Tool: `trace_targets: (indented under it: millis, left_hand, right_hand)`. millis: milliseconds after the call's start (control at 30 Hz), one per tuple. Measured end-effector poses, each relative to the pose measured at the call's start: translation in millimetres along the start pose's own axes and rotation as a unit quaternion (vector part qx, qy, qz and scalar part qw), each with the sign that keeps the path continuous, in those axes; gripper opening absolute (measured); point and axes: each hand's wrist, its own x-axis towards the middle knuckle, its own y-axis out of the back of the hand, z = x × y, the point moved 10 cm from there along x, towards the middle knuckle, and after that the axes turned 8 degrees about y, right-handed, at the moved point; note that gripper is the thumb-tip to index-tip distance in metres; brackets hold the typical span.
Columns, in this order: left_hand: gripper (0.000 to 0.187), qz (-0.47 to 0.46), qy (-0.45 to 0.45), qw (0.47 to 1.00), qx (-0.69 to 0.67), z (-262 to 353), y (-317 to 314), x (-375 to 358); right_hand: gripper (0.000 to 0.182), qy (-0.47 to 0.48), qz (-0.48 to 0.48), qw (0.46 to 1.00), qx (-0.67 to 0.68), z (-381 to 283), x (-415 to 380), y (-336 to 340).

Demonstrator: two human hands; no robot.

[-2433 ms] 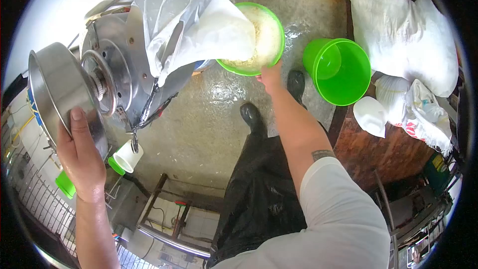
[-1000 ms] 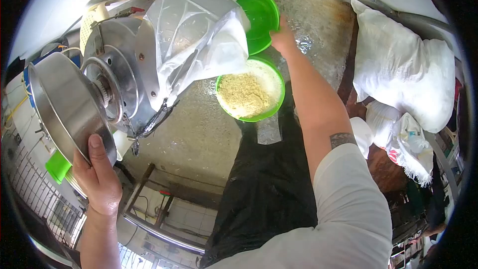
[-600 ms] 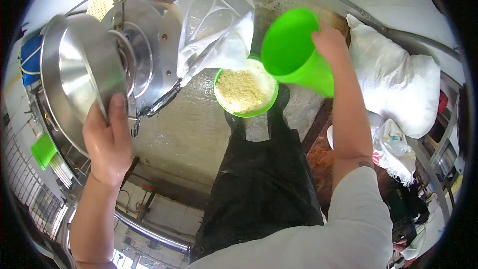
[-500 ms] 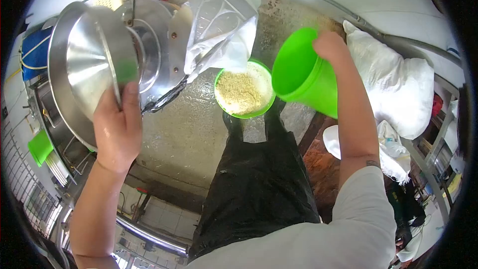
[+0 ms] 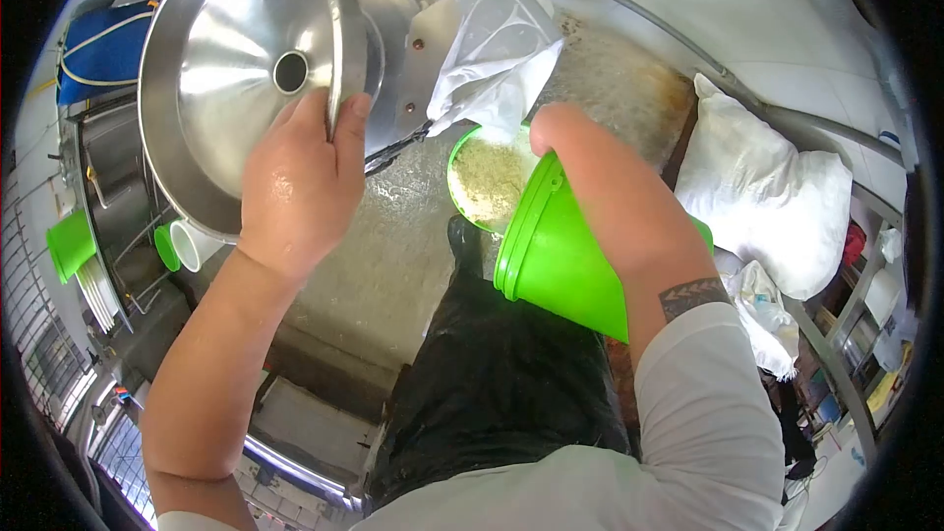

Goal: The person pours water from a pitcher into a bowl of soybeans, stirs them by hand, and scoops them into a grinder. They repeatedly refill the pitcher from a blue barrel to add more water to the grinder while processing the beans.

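My left hand (image 5: 305,172) is closed on the near right rim of a wide stainless-steel hopper (image 5: 226,49), which is tilted so that its inside and round center hole face me. My right hand (image 5: 559,126) grips the rim of a bright green bucket (image 5: 565,246), tipped on its side in front of my legs. Past that bucket's mouth, a second green bucket (image 5: 456,182) stands on the floor, holding pale yellowish crumbly mash (image 5: 489,177). A white plastic bag (image 5: 501,59) hangs from the metal machine (image 5: 398,39) over it. The held bucket hides part of the floor bucket.
A stuffed white sack (image 5: 772,187) leans at the right beside a metal rack (image 5: 836,334). On the left are a steel sink unit (image 5: 113,172), a blue container (image 5: 103,54) and small green and white tubs (image 5: 192,246). The concrete floor (image 5: 379,265) looks wet.
The held green bucket has come down and left, closer to my body, its mouth now turned away. The hopper has swung so its center hole shows. My view has shifted.
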Motion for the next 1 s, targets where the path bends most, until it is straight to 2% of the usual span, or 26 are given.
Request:
trace_targets:
  millis: [67,100,200,267,333,400,500,567,600,667,700,733,767,833,867,933,1000]
  left_hand:
    - [0.033,0.007,-0.01,1.0,-0.011,0.3,0.7,0.0]
    - [0.034,0.013,-0.023,0.999,-0.022,2.6,1.5,-1.0]
    - [0.033,-0.001,-0.017,0.999,-0.03,2.5,1.4,-0.8]
    - [0.033,0.0,-0.018,0.999,-0.029,1.5,0.8,-0.3]
    - [0.032,-0.004,-0.019,1.0,-0.022,1.3,-0.9,0.1]
    - [0.031,-0.002,-0.014,0.999,-0.034,1.9,-0.8,0.4]
    - [0.03,0.008,-0.012,0.999,-0.036,3.4,0.2,0.6]
    - [0.029,-0.008,0.013,0.999,-0.041,1.2,-1.8,0.6]
    - [0.028,-0.019,0.038,0.998,-0.046,-2.6,-3.5,1.5]
    - [0.026,-0.015,0.033,0.998,-0.058,-0.9,-4.2,1.1]
    - [0.025,-0.007,0.028,0.997,-0.074,0.4,-3.1,1.1]
    - [0.025,-0.009,0.029,0.997,-0.071,0.1,-3.1,1.0]
    - [0.025,-0.016,0.035,0.998,-0.056,-1.3,-3.6,0.8]
    - [0.024,-0.024,0.04,0.998,-0.038,-2.9,-5.8,0.9]
    - [0.025,-0.015,0.039,0.998,-0.039,-2.6,-5.1,0.7]
    - [0.026,-0.008,0.037,0.998,-0.04,-2.9,-5.2,0.4]
    - [0.027,-0.015,0.069,0.995,-0.067,-9.4,-7.4,-0.1]
  right_hand:
    - [0.034,0.003,-0.093,0.995,-0.021,1.1,11.7,-25.0]
    - [0.034,0.002,-0.096,0.995,-0.025,5.8,15.5,-34.4]
    - [0.035,-0.008,-0.063,0.996,-0.059,31.3,8.3,-40.8]
    - [0.038,-0.057,-0.002,0.997,-0.044,56.0,-28.0,-8.9]
    - [0.038,-0.031,-0.034,0.993,-0.109,81.2,-34.5,10.5]
    - [0.036,-0.011,0.039,0.993,-0.109,136.9,-13.4,32.5]
    - [0.032,-0.056,0.066,0.995,0.058,170.2,-29.2,75.5]
    - [0.033,-0.128,0.136,0.959,0.212,221.4,-16.2,85.4]
    - [0.033,-0.126,0.134,0.959,0.215,235.0,-0.5,77.4]
    - [0.04,-0.133,0.282,0.87,0.382,261.9,31.2,49.6]
    - [0.04,-0.133,0.28,0.87,0.384,252.6,47.7,26.9]
    - [0.041,-0.106,0.366,0.77,0.512,239.2,54.7,7.1]
    - [0.048,-0.077,0.44,0.644,0.621,227.0,60.1,-16.2]
    - [0.052,-0.045,0.441,0.58,0.684,195.0,87.2,-65.7]
    - [0.051,-0.018,0.396,0.648,0.65,188.1,143.1,-118.9]
    - [0.052,-0.043,0.25,0.724,0.641,155.5,185.9,-172.4]
    - [0.052,-0.13,0.101,0.591,0.79,63.9,137.2,-176.2]
